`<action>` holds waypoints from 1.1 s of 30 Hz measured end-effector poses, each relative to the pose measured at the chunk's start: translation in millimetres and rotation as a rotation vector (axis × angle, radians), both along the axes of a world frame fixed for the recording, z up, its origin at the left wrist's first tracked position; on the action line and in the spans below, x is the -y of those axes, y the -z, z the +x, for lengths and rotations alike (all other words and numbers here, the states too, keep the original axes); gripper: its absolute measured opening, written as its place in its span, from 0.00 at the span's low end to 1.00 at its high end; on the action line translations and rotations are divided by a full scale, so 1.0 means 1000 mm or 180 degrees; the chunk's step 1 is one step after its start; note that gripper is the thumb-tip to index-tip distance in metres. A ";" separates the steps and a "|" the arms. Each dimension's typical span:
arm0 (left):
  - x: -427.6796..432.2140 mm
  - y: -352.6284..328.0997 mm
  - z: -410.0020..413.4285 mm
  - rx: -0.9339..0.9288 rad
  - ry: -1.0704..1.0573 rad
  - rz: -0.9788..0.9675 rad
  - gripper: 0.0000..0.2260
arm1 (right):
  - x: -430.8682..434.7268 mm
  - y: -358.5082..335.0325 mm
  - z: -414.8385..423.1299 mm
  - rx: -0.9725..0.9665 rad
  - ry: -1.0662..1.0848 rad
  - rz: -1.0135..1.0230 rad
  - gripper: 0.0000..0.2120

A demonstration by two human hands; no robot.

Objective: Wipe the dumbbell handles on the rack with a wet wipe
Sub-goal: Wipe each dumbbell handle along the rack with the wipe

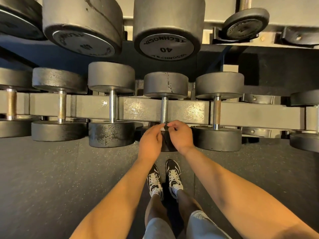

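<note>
Hands meet at the near end of one knurled steel handle (164, 109), on the lower tier of the dumbbell rack (189, 111), roughly at the middle of its front rail; the left hand (150, 144) and the right hand (181, 135) come together just where the handle enters the near weight head (166, 142); thumb and forefinger tips of both hands are drawn together, seemingly pinching something small and pale between them, possibly the wet wipe, though it is too small and hidden to tell for sure; the other fingers are curled in.

Judging by this, the step in hand is setting or unfolding the wipe at the base of this handle, with the stroke along it not yet made; the next move likely calls for wrapping the wipe round the bar and drawing it up toward the far head (165, 85); neighbouring handles, one to the left (113, 106) and a rust-tinged one to the right (217, 109), stand untouched.
</note>
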State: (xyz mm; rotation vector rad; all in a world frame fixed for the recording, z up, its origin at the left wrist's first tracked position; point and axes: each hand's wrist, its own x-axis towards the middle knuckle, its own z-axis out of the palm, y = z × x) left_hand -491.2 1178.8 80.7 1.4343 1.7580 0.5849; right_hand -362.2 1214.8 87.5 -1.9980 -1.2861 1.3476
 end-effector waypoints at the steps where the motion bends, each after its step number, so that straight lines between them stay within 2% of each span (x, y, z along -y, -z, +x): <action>1: -0.006 -0.003 -0.002 0.0047 -0.0075 -0.0039 0.19 | -0.004 0.002 0.000 -0.0091 0.0134 -0.0068 0.10; 4: -0.033 -0.008 -0.005 0.0272 -0.0479 -0.0211 0.14 | -0.019 0.009 -0.001 -0.0183 0.0442 -0.0223 0.09; 7: -0.065 0.003 -0.006 0.0228 -0.0597 -0.0579 0.08 | -0.034 0.016 -0.005 -0.0326 0.0702 -0.0369 0.10; 10: -0.090 0.013 -0.003 0.0352 -0.0835 -0.0705 0.05 | -0.044 0.028 -0.013 -0.0291 0.0654 -0.0427 0.10; 13: -0.108 0.019 0.002 0.0566 -0.1180 -0.0499 0.15 | -0.047 0.036 -0.017 0.0087 0.0376 -0.0452 0.09; 14: -0.113 0.022 0.003 0.0558 -0.1227 -0.0402 0.16 | -0.047 0.039 -0.017 0.0232 0.0348 -0.0419 0.09; 17: -0.122 0.030 0.010 0.0566 -0.1155 -0.0226 0.10 | -0.045 0.044 -0.016 0.0565 0.0403 -0.0360 0.10; 20: -0.127 0.035 0.018 0.0722 -0.0963 -0.0268 0.06 | -0.044 0.046 -0.016 0.0549 0.0515 -0.0332 0.12; 24: -0.130 0.042 0.014 0.0234 -0.0483 -0.0122 0.07 | -0.043 0.047 -0.016 0.0519 0.0601 -0.0325 0.12; 33: -0.106 0.048 0.002 0.0092 -0.0071 -0.0800 0.06 | -0.041 0.045 -0.017 0.0478 0.0680 -0.0323 0.12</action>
